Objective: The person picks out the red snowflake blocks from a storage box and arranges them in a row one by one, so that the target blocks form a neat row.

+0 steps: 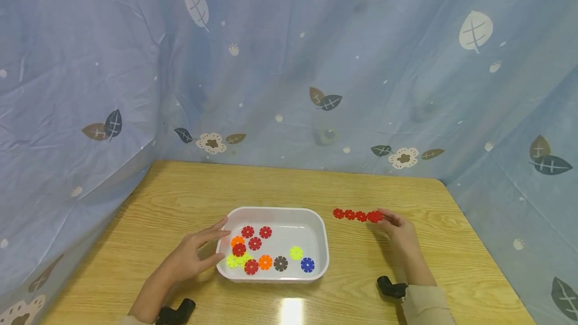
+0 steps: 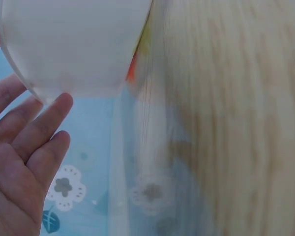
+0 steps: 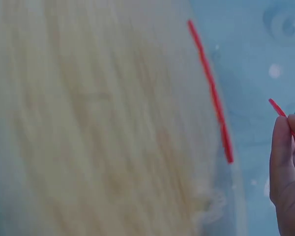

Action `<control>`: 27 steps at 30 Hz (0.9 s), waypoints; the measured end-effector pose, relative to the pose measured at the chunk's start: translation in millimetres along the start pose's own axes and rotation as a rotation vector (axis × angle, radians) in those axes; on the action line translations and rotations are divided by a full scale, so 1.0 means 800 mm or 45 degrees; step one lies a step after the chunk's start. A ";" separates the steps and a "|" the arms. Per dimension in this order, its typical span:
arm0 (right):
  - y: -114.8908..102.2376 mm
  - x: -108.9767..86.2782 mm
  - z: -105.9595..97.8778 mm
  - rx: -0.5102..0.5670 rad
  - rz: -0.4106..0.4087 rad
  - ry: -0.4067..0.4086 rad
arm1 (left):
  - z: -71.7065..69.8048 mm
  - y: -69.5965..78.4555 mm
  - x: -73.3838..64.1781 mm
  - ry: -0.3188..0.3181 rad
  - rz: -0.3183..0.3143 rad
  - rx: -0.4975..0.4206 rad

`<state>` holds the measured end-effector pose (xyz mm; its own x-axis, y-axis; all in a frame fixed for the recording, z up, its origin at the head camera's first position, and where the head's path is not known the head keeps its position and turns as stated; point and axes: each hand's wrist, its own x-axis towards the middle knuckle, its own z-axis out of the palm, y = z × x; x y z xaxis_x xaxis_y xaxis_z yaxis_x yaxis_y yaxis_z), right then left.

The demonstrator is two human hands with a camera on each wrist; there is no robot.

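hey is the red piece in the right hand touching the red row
Apart: the right wrist view shows blue cloth between the held red piece and the red row.

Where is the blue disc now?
In the head view, the blue disc lies in the white tray, toward its near right corner, beside a yellow disc.
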<state>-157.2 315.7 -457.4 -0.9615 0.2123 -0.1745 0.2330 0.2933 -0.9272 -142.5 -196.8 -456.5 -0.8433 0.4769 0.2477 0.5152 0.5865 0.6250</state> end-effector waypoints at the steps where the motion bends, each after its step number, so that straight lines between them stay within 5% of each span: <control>1: 0.002 0.002 -0.002 0.012 0.010 0.014 | 0.000 0.000 0.000 0.002 0.001 0.000; 13: 0.021 0.025 -0.016 0.203 0.131 0.108 | 0.000 0.000 0.000 0.002 0.040 0.004; 27: 0.025 0.029 -0.006 -0.367 0.032 0.253 | 0.001 -0.002 -0.001 0.007 0.054 0.008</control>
<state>-174.4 331.5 -478.7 -0.9145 0.3917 -0.1016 0.3149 0.5309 -0.7868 -142.6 -197.2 -458.0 -0.8216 0.4978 0.2779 0.5514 0.5699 0.6092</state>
